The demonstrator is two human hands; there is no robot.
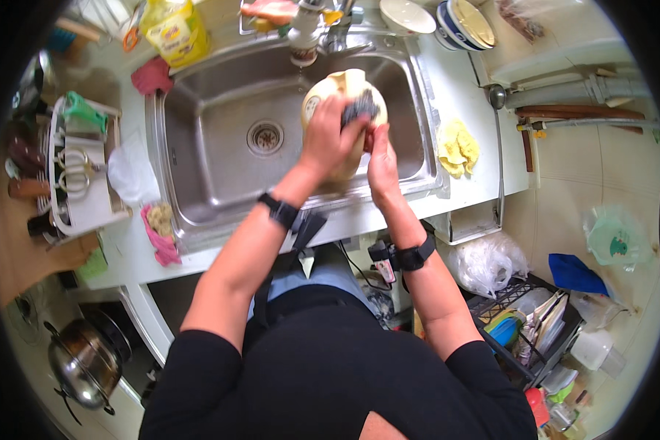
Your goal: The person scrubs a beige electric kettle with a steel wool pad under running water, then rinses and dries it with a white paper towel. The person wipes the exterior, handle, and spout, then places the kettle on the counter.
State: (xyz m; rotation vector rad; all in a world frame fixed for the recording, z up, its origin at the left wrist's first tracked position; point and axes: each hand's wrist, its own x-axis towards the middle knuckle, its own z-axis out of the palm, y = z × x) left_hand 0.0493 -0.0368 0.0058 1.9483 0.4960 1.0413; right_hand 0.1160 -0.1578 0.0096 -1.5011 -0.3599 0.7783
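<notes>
A cream rounded vessel or appliance (314, 91), possibly a kettle, is held over the right part of the stainless-steel sink (220, 159). A round printed mark shows on its left side. My left hand (327, 129) presses a dark grey scouring pad (363, 107) onto its surface; both are slightly blurred. My right hand (383, 165) grips the vessel's near right side, its fingers partly hidden. Beyond the vessel, the faucet (338, 36) stands at the sink's back edge, close to a white bottle (304, 44).
Left of the sink are a yellow jug (173, 33), pink cloths (153, 76), and a white rack (82, 214) with scissors (74, 170). On the right lie a yellow cloth (457, 147) and a long ladle (498, 126). Stacked bowls (467, 25) stand behind.
</notes>
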